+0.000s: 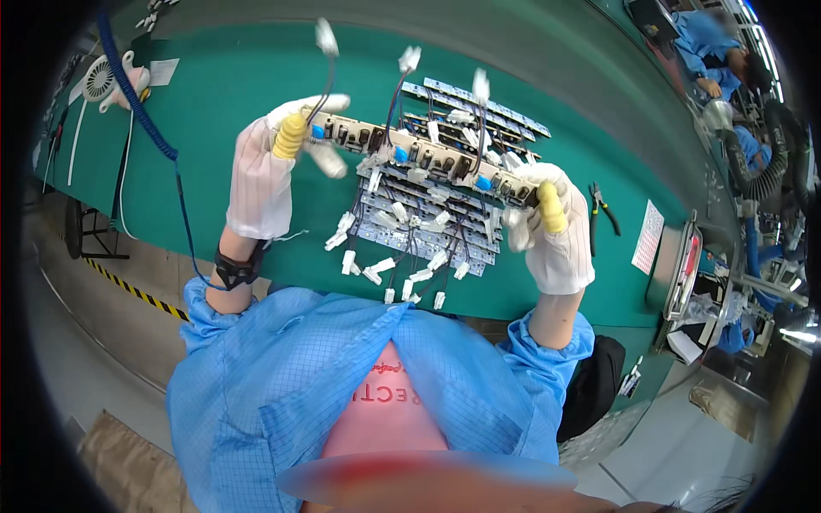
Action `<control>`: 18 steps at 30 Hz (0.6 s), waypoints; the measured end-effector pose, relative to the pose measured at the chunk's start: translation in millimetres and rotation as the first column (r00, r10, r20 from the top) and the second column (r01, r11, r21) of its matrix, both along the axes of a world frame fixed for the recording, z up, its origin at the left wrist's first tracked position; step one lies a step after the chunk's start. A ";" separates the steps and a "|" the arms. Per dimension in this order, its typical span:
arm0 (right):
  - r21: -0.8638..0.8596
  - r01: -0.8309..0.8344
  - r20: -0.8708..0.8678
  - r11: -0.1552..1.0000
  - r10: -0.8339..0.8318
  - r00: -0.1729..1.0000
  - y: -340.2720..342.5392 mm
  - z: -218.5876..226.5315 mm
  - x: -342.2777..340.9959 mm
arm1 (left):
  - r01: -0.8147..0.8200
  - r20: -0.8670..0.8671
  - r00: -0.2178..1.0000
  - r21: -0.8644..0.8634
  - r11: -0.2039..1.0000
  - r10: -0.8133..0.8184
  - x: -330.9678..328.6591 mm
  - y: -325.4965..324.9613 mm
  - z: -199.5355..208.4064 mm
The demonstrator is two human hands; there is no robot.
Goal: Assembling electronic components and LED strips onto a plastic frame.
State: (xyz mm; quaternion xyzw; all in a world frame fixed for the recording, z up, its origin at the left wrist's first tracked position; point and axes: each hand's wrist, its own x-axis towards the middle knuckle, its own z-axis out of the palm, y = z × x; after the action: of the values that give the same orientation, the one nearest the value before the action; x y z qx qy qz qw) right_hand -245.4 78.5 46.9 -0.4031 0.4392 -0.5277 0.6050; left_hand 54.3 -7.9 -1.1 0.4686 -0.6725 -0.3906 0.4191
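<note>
Blurred band [428,480], hands [280,145] [560,221] holding board [436,159], tray [676,297], contents unclear

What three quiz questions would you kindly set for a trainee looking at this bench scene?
1. True or false: the left hand and the right hand hold the same long circuit board.
2. Which tool lies to the right of the right hand?
A) hammer
B) pliers
C) tape measure
3. Complete: the black band is worn on the ____ wrist.

Key: 1 true; 2 B; 3 left.
</note>
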 end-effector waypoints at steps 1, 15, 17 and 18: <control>-0.007 0.041 -0.040 0.999 -0.041 0.998 0.0 1.3 5.0 | 0.001 -0.004 1.000 -0.007 1.000 -0.001 -7.4 1.6 7.6; -0.296 -0.130 -0.949 0.946 -0.307 -0.070 -100.5 -62.2 -72.3 | -0.099 0.598 0.750 -0.321 0.942 0.283 127.6 -135.6 -36.5; -0.358 -0.178 -0.930 0.917 -0.367 -0.018 -103.9 -66.4 -76.6 | 0.017 0.619 0.350 -0.755 0.656 0.703 91.0 -107.0 0.1; -0.430 -0.035 -0.888 0.902 -0.415 0.199 -96.3 -52.9 -66.7 | -0.148 0.577 0.606 -0.594 0.790 0.548 67.5 -87.6 13.2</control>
State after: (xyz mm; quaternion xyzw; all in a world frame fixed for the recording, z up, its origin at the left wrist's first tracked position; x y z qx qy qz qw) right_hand -312.1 -17.8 -6.0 -0.6850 0.6609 -0.3035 0.0433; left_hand 121.8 -95.5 12.1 0.5873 -0.7476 0.1040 0.2921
